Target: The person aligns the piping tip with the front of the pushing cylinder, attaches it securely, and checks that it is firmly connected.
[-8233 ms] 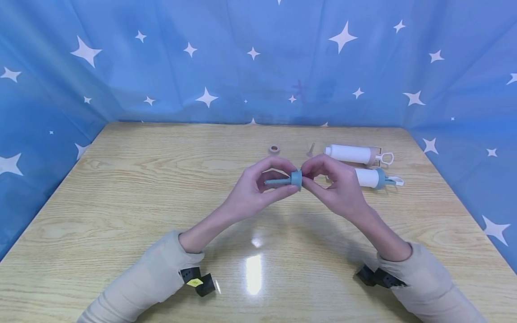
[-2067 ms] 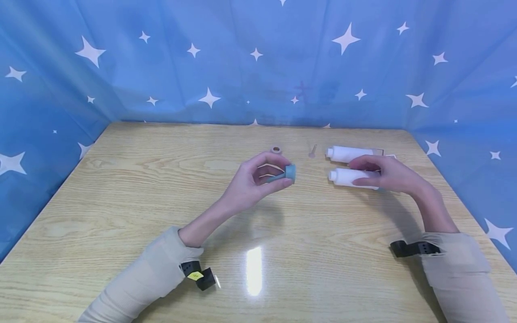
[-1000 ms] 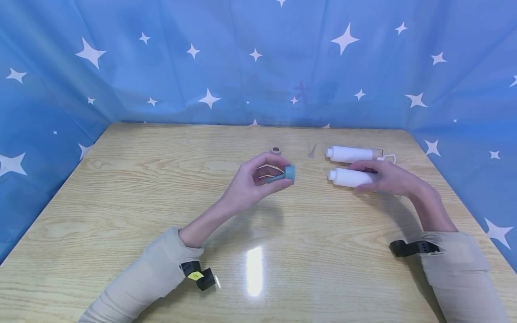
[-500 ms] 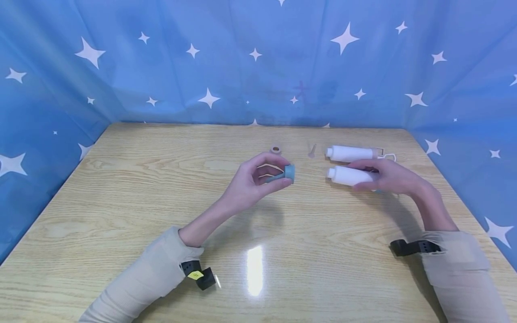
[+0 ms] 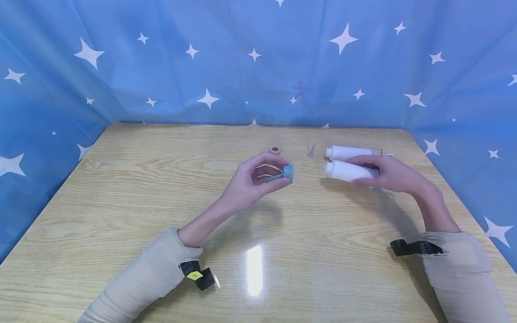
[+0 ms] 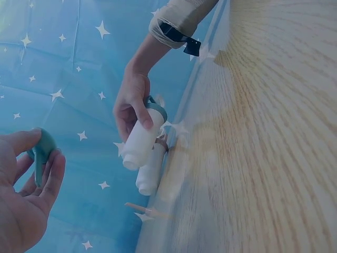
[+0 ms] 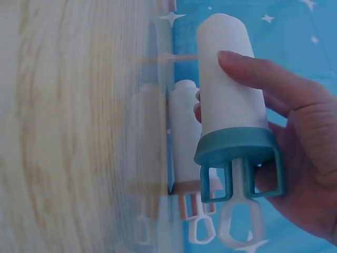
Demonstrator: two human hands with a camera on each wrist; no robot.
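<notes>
Over the tabletop (image 5: 121, 202), left hand (image 5: 248, 181) keeps a narrow pinch on the teal stemmed cap (image 5: 288, 173). Behind it lie brown ring (image 5: 275, 153), then small brown pin (image 5: 311, 152). Further right, brown-collared white cylinder (image 5: 348, 152) lies; before it, right hand (image 5: 392, 174) grips teal-collared white cylinder (image 5: 346, 171), just lifted off, tilted, so both hands now carry parts.

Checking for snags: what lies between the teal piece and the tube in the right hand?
In the head view, only bare table shows between teal piece and tube; the pink spike lies farther back.
</notes>
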